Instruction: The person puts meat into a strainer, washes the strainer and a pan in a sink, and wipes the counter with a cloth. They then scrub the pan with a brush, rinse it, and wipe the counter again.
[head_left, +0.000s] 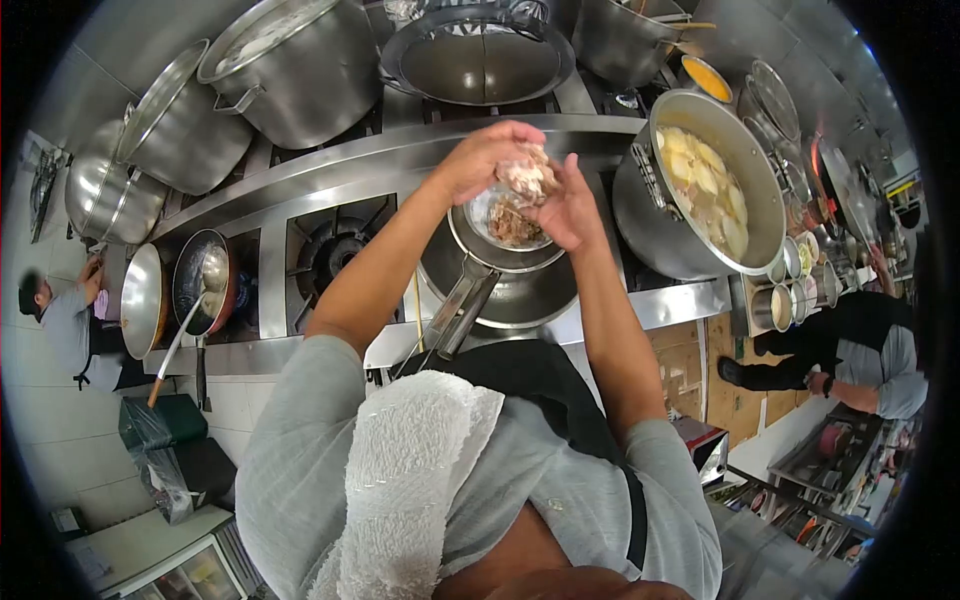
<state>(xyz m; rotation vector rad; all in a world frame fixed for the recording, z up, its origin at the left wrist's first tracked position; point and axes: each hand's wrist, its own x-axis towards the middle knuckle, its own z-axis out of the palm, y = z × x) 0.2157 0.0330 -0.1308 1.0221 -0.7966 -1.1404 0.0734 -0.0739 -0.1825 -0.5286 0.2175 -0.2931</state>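
My left hand (488, 163) and my right hand (568, 208) are cupped around a clump of pale, pinkish shredded meat (530, 172). Directly below them is a small metal saucepan (470, 236) with more brown shredded meat (512, 226) inside. Its long handle (465, 305) points down toward my apron. The saucepan sits on or in a wider steel pan (535, 308) on the stove. My fingers are curled, and the clump partly hides them.
A large pot (650, 220) of liquid with yellowish pieces stands at right. Big steel pots (300, 90) and a wok (480, 60) line the back. At left are a bare burner (345, 255) and a frying pan (200, 275) holding a ladle (213, 270). People stand at both sides.
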